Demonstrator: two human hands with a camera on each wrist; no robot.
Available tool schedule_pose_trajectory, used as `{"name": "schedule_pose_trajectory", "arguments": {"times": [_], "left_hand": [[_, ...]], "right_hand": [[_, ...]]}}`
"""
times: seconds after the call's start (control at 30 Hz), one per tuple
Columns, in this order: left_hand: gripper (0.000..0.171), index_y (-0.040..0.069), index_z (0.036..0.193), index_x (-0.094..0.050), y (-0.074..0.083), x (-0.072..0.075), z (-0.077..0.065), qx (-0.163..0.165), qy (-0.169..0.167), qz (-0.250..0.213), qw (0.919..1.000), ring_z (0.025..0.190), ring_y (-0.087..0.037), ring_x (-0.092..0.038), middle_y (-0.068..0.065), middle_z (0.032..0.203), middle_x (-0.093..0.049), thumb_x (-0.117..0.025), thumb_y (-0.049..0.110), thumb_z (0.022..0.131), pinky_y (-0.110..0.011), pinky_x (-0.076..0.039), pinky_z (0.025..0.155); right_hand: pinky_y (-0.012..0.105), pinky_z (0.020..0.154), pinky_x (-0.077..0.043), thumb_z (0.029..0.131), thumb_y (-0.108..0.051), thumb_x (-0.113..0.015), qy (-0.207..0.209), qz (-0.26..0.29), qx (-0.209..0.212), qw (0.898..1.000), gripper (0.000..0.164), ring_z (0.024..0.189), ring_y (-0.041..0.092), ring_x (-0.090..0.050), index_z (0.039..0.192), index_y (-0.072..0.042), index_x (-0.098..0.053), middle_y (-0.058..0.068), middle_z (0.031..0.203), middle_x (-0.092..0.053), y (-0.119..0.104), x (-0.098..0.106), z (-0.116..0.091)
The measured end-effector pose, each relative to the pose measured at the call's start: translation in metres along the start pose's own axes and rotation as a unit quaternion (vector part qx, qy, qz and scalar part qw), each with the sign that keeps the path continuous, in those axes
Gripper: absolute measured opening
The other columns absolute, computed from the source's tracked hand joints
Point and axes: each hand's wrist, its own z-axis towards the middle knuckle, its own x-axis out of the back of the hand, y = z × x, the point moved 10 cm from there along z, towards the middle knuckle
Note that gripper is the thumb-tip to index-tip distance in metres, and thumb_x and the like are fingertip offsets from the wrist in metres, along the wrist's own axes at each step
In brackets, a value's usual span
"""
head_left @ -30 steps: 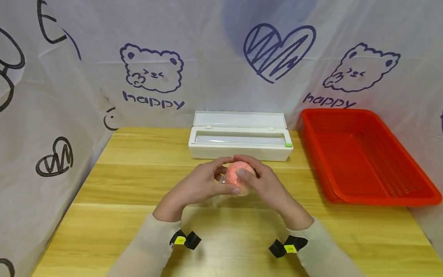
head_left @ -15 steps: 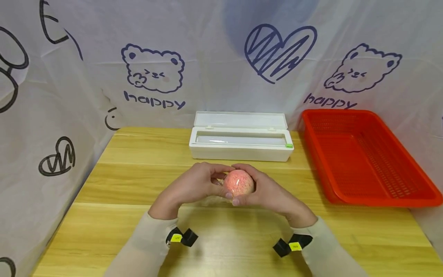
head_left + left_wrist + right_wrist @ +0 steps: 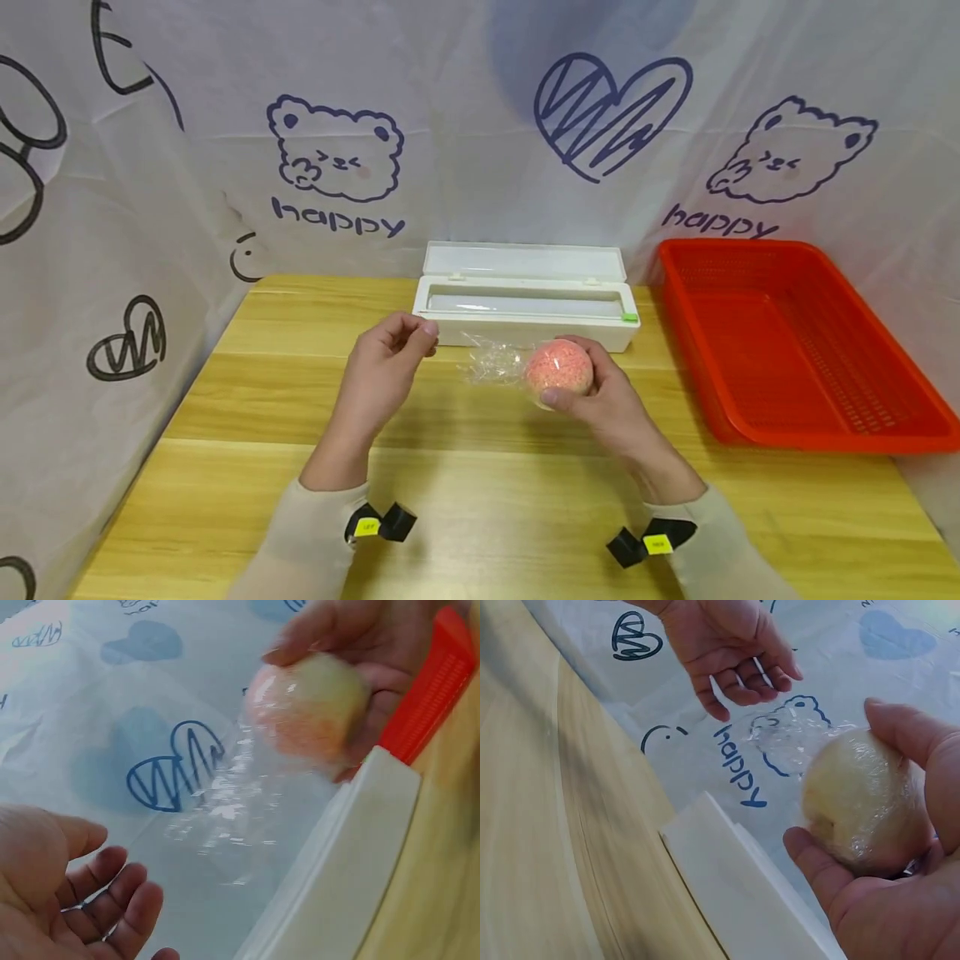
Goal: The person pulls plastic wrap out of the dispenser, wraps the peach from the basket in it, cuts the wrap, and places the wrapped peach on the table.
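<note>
A round pink-and-pale-yellow peach (image 3: pixel 558 368), covered in clear plastic wrap, is held up above the table by my right hand (image 3: pixel 611 400), thumb on the near side and fingers behind. From the peach a loose tail of crinkled plastic wrap (image 3: pixel 497 360) sticks out to the left. My left hand (image 3: pixel 378 371) hovers left of that tail, its fingers loosely bent and nothing seen between them. In the left wrist view, a gap separates the left fingers (image 3: pixel 112 889) from the film. A dimple shows on the yellowish side of the peach (image 3: pixel 866 802) in the right wrist view.
Behind the hands stands a long white wrap dispenser box (image 3: pixel 525 329), lid raised, with a roll inside and a green slider (image 3: pixel 629 317) at its right end. A red plastic basket (image 3: pixel 693 358) is on the right. A printed cloth (image 3: pixel 480 125) hangs behind the wooden table (image 3: pixel 480 517).
Both hands were around the peach. The left hand has let go and moved left, while the right hand has carried the peach slightly right and up; the film tail now shows.
</note>
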Motion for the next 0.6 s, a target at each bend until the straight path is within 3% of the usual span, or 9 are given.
{"name": "schedule_pose_trajectory", "arguments": {"times": [0.17,0.4,0.6], "left_hand": [[0.043,0.014,0.099,-0.064,-0.003,-0.014,-0.008,-0.011,0.002,0.023,0.9997,0.079,-0.024,-0.052,-0.008,0.09,-0.062,-0.046,0.053,0.097,-0.037,-0.044,0.066],[0.042,0.018,0.095,-0.063,0.004,-0.031,-0.013,-0.048,0.029,0.049,0.9972,0.082,-0.017,-0.054,-0.003,0.092,-0.063,-0.041,0.053,0.099,-0.037,-0.047,0.069],[0.037,0.017,0.089,-0.055,0.005,-0.028,-0.014,-0.062,0.079,0.048,0.9938,0.067,-0.019,-0.05,-0.001,0.078,-0.057,-0.041,0.049,0.1,-0.035,-0.042,0.057]], "right_hand": [[0.022,0.092,-0.049,0.084,-0.009,-0.074,0.002,0.053,0.008,0.999,0.066,0.117,0.025,-0.049,0.139,-0.008,-0.037,0.011,0.137,-0.045,-0.003,-0.003,-0.004],[0.024,0.09,-0.051,0.086,-0.004,-0.07,-0.012,0.114,0.005,0.993,0.063,0.113,0.021,-0.052,0.139,-0.006,-0.036,0.014,0.137,-0.043,-0.002,-0.016,-0.006],[0.024,0.091,-0.051,0.085,-0.004,-0.069,-0.019,0.115,0.002,0.993,0.062,0.112,0.022,-0.053,0.138,-0.005,-0.036,0.015,0.136,-0.044,0.002,-0.025,-0.008]]}}
